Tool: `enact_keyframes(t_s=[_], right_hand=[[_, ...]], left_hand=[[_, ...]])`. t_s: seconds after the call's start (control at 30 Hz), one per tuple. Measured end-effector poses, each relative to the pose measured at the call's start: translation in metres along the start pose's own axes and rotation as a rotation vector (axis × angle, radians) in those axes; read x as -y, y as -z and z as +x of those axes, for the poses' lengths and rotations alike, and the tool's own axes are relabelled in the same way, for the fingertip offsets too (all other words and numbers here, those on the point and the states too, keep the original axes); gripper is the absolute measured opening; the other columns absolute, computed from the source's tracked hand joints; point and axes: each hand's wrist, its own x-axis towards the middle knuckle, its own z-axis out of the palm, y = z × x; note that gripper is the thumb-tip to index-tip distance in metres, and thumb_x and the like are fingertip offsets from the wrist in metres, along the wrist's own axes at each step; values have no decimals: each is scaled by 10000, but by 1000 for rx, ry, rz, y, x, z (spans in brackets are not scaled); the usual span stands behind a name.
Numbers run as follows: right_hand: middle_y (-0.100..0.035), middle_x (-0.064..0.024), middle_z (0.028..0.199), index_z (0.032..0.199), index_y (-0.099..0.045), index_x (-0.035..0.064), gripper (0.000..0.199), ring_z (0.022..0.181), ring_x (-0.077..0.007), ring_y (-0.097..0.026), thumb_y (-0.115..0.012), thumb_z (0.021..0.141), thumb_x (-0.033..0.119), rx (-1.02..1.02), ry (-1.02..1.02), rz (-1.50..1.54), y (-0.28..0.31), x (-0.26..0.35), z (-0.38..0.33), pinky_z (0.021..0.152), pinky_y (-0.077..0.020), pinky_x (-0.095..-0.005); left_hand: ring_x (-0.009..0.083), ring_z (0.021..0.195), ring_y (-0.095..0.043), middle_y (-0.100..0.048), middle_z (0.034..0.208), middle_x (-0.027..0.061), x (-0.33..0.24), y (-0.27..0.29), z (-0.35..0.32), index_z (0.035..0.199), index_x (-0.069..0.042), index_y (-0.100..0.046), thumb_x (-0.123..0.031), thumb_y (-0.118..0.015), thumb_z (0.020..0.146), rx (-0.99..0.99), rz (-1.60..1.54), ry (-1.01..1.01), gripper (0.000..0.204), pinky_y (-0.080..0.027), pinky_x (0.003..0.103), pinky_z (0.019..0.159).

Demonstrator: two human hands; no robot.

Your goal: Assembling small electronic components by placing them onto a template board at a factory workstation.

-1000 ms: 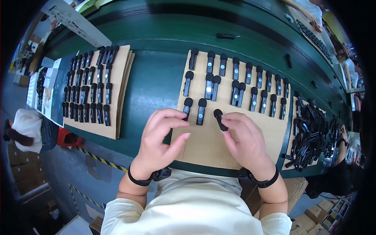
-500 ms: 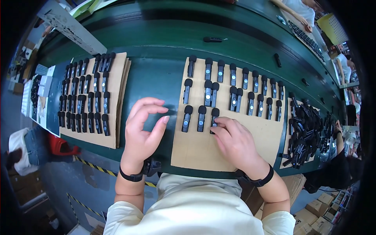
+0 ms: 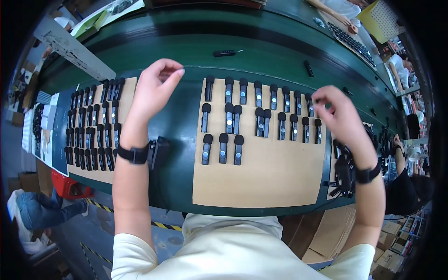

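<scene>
My left hand (image 3: 156, 88) is raised over the green table, left of the middle cardboard sheet (image 3: 256, 186). Its fingers are bent, thumb apart from them, and nothing shows between them. Slightly blurred, my right hand (image 3: 343, 114) hovers at the right end of the top row, beside a small black microphone (image 3: 309, 105). Its fingers curve with a gap at the thumb, and no object shows in them. Small black clip-on microphones with foam tips stand in three rows on the sheet; the bottom row holds three, including a rightmost microphone (image 3: 238, 150).
Another cardboard sheet (image 3: 128, 100) with rows of microphones lies left. A heap of microphones (image 3: 343, 177) lies right, partly behind my right forearm. A few loose microphones, one at the back (image 3: 225, 53), lie on the green table (image 3: 172, 186). Other people work at the far and right edges.
My right hand has left the bottom-row microphone and moved up and right. My left hand has moved forward and slightly left. The view has shifted a little.
</scene>
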Motion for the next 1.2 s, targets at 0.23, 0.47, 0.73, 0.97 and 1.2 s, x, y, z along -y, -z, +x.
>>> enact_keyframes(t_s=[0.23,0.47,0.73,0.97,1.2], right_hand=[[-632,-131,1036,1106,-609,36,245,947,-304,-630,-627,861,39,146,101,-392,27,-94,94,828,-514,-371],[-636,-155,1049,1109,-622,55,253,1006,-369,-616,-620,857,52,340,216,-384,-12,-142,145,875,-498,-419],[-641,-137,900,1012,-620,39,155,889,-291,-633,-598,858,39,508,-15,-360,-11,-133,178,797,-502,-373],[-597,-35,883,1035,-561,41,165,827,-137,-614,-604,876,39,193,-8,129,18,-137,131,708,-495,-278],[-585,-31,929,1230,-496,17,458,812,-134,-620,-699,864,203,44,-217,1105,2,-25,-22,637,-502,-231]], left_hand=[[191,824,-663,-700,893,104,43,-25,75,1000,-5,-672,-124,-691,859,102,248,5,186,-536,295,778],[238,934,-628,-637,1063,142,71,-46,108,1080,-22,-670,-142,-718,833,106,475,-116,279,-520,335,848],[230,914,-618,-624,1064,143,79,-53,121,1082,-18,-675,-150,-725,832,169,634,-102,287,-521,331,841],[158,834,-621,-664,949,83,54,-48,97,1054,-9,-673,-122,-725,839,130,287,72,249,-520,294,792],[196,805,-642,-660,892,98,-33,-29,-36,955,-5,-657,-40,-729,777,-58,98,-219,195,-521,310,757]])
